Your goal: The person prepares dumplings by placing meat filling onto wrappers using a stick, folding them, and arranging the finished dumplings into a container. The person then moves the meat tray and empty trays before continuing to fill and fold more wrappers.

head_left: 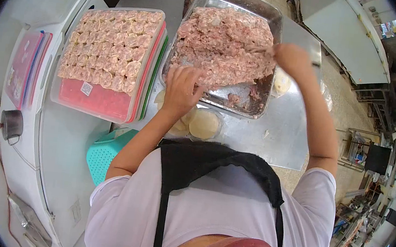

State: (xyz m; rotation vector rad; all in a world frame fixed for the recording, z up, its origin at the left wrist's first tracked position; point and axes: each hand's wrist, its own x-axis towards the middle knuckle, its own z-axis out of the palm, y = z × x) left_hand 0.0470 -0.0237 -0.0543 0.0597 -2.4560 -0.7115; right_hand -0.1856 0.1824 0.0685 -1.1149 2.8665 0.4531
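A deep metal tray (262, 101) holds a large heap of pink minced meat (226, 39). My right hand (293, 61), slightly blurred, is closed round a narrow utensil (259, 49). Its far part is smeared with mince and rests against the heap; its exact kind is hard to make out. My left hand (182, 87) is at the tray's near left corner with its fingers curled. Whatever lies inside those fingers is hidden. Below that hand, round pale dough wrappers (204, 124) are stacked near the table's front edge.
To the left, a stack of lidded plastic boxes (135, 102) carries rows of filled dumplings (110, 42). A turquoise perforated basket (102, 157) sits below. A bag of pale wrappers (282, 82) lies right of the tray on the metal table (284, 132). A metal pot (11, 124) stands far left.
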